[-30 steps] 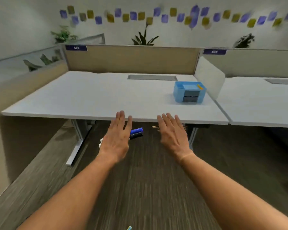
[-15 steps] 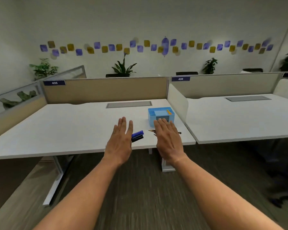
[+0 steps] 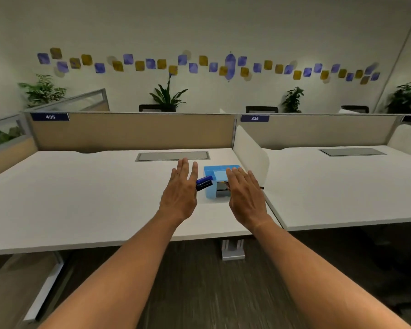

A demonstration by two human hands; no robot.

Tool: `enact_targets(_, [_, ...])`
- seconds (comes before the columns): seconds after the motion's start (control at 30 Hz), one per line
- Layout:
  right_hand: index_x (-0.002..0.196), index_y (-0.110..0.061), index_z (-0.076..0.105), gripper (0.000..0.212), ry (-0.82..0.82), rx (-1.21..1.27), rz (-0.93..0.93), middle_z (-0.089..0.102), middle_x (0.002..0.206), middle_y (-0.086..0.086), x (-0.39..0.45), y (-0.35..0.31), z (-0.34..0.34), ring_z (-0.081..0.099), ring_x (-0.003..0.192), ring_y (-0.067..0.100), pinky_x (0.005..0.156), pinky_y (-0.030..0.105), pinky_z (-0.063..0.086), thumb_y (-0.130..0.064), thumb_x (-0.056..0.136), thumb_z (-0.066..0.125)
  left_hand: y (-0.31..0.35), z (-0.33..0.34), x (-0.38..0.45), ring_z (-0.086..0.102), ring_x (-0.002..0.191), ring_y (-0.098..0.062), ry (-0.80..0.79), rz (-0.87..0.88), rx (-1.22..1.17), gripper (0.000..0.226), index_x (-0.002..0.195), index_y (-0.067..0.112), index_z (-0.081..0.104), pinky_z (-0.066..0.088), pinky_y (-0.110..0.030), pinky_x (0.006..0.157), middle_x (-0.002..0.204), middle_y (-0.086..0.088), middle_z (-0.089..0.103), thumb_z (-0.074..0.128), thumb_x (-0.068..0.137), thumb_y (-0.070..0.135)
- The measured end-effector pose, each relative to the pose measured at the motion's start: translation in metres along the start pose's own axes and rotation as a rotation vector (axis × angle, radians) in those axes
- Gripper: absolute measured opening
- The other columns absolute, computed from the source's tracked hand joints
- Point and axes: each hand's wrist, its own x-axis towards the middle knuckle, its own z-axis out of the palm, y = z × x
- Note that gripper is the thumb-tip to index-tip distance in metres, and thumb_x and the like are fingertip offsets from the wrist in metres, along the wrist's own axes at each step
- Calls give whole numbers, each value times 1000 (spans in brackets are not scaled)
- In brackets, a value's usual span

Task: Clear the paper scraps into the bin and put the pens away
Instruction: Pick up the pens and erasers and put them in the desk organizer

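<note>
My left hand [image 3: 180,193] reaches palm down over the white desk [image 3: 93,193], fingers stretched out, with blue and black markers [image 3: 204,182] pinned under it and sticking out to the right. My right hand [image 3: 243,195] is also palm down and holds a thin pencil-like pen [image 3: 261,187] whose ends show on either side. Between and just beyond the hands stands a light blue desk organiser [image 3: 209,170], partly hidden by my right hand. No paper scraps or bin are in sight.
A white curved divider [image 3: 249,153] rises just right of the organiser, with a second desk [image 3: 342,186] beyond it. A grey cable hatch [image 3: 172,156] lies at the back, before the beige partition [image 3: 133,131]. A desk leg [image 3: 233,249] stands on dark carpet below.
Both hands, still carrying the markers and the pencil, have moved from over the floor at the desk's front edge to above the desk, right by the blue organiser. The view has tilted up.
</note>
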Motion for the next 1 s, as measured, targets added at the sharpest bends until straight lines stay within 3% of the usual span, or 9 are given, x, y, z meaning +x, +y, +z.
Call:
enact_targets(0.13, [145, -7, 32, 68, 3, 16, 13, 38, 148, 18, 34, 18, 28, 32, 139, 34, 116, 40, 15, -1, 84, 62, -13, 27, 41, -5, 149, -27, -28, -11, -51, 76, 154, 13, 5, 3, -32, 118, 161, -13, -3, 54, 95, 11])
enact_targets(0.3, [146, -6, 31, 65, -44, 93, 20, 38, 148, 19, 73, 41, 69, 33, 138, 35, 116, 43, 21, 1, 87, 58, -28, 68, 81, -5, 149, -27, -65, -51, -90, 73, 154, 13, 5, 5, -34, 118, 161, -12, -3, 51, 96, 8])
enact_targets(0.43, [146, -6, 30, 63, -68, 194, 3, 41, 146, 17, 109, 63, 105, 35, 137, 31, 115, 39, 24, 8, 88, 51, -39, 102, 115, -5, 149, -26, -95, -88, -94, 72, 154, 13, 5, 6, -33, 118, 161, -11, -3, 50, 98, 10])
enact_targets(0.53, [147, -9, 30, 58, -109, 284, 16, 41, 147, 15, 140, 84, 137, 36, 137, 27, 113, 36, 27, 3, 93, 48, -42, 129, 143, -4, 149, -25, -120, -133, -98, 71, 154, 14, 5, 7, -33, 118, 162, -11, -3, 49, 98, 11])
enact_targets(0.67, [139, -11, 42, 44, -138, 494, 69, 59, 130, 11, 183, 105, 169, 56, 119, 22, 99, 32, 45, -2, 96, 46, -47, 159, 177, -4, 149, -24, -156, -213, -120, 70, 154, 15, 5, 7, -33, 118, 162, -9, -3, 48, 99, 14])
enact_targets(0.77, [126, -8, 52, 28, -173, 707, 179, 67, 113, 11, 208, 115, 185, 64, 99, 19, 87, 24, 49, -11, 99, 44, -54, 175, 195, -3, 149, -24, -171, -279, -147, 69, 154, 16, 4, 8, -33, 118, 162, -8, -3, 48, 99, 16])
enact_targets(0.87, [114, -6, 57, 27, -141, 905, 267, 66, 88, 12, 229, 120, 204, 64, 81, 20, 81, 33, 56, -22, 101, 40, -63, 188, 208, -1, 149, -24, -203, -352, -165, 69, 154, 16, 5, 10, -33, 118, 162, -7, -2, 48, 100, 17])
enact_targets(1.0, [112, -5, 60, 30, -166, 1028, 340, 62, 89, 6, 246, 123, 229, 58, 73, 8, 66, 9, 49, -25, 101, 40, -76, 203, 223, 1, 149, -24, -226, -423, -213, 67, 154, 17, 6, 10, -34, 118, 162, -6, -1, 47, 100, 19])
